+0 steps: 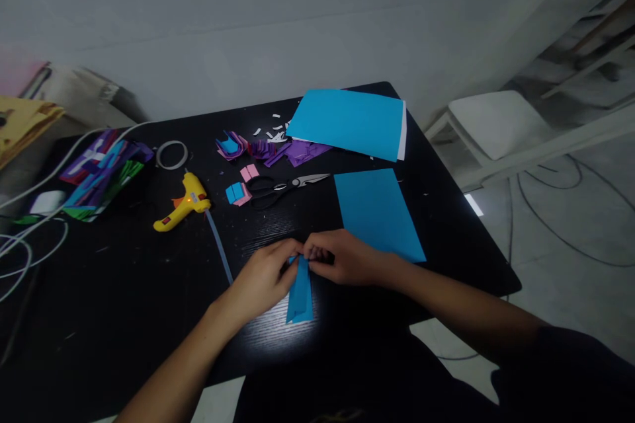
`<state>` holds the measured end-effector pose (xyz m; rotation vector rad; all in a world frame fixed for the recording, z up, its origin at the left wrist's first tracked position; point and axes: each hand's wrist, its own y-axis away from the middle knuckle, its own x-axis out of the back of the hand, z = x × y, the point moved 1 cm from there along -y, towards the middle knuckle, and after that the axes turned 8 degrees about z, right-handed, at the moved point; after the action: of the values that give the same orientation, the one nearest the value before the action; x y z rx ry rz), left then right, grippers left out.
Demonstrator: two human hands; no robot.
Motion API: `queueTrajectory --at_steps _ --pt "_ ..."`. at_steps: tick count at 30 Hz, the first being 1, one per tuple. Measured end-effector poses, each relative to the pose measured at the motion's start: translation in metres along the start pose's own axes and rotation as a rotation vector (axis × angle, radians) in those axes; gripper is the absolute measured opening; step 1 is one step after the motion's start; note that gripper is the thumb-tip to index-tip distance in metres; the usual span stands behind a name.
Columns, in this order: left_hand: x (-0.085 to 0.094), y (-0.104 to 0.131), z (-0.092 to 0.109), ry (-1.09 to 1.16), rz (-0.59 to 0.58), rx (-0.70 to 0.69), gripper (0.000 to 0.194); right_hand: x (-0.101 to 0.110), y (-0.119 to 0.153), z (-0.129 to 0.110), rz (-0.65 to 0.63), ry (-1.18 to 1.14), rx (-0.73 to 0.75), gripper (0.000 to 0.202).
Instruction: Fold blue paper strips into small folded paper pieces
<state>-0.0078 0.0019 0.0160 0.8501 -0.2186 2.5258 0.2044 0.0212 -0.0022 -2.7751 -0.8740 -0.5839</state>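
A narrow folded strip of blue paper (300, 297) lies on the black table near its front edge, its lower end showing layered folds. My left hand (270, 274) pinches the strip's upper end from the left. From the right, my right hand (337, 256) has its fingers closed on the same end, and the fingertips of both hands nearly meet there. A flat blue sheet (380, 211) lies just behind my right hand. Black-handled scissors (282, 188) rest beyond my hands, beside small folded pink and blue pieces (238, 193).
A yellow glue gun (187, 201) with a glue stick and a tape roll (171, 154) lie left. Larger blue sheets (350, 122), purple paper (302, 152) and white scraps are at the back. White cables (30, 254) cross the left side; a white stool (499, 122) stands right.
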Motion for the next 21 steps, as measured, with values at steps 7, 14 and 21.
queueTrajectory --at_steps 7,14,21 --pt "0.0000 0.0001 -0.0012 -0.010 0.003 -0.002 0.020 0.0010 0.0000 -0.0037 -0.007 -0.004 -0.027 0.009" --pt "0.0017 -0.0006 0.0019 -0.027 -0.001 -0.020 0.022 0.0018 0.0000 -0.0042 -0.018 0.004 -0.025 0.008" --pt "0.0017 -0.0011 0.0040 -0.053 0.018 -0.066 0.017 0.0019 0.0015 -0.0038 -0.008 -0.018 0.055 0.014"
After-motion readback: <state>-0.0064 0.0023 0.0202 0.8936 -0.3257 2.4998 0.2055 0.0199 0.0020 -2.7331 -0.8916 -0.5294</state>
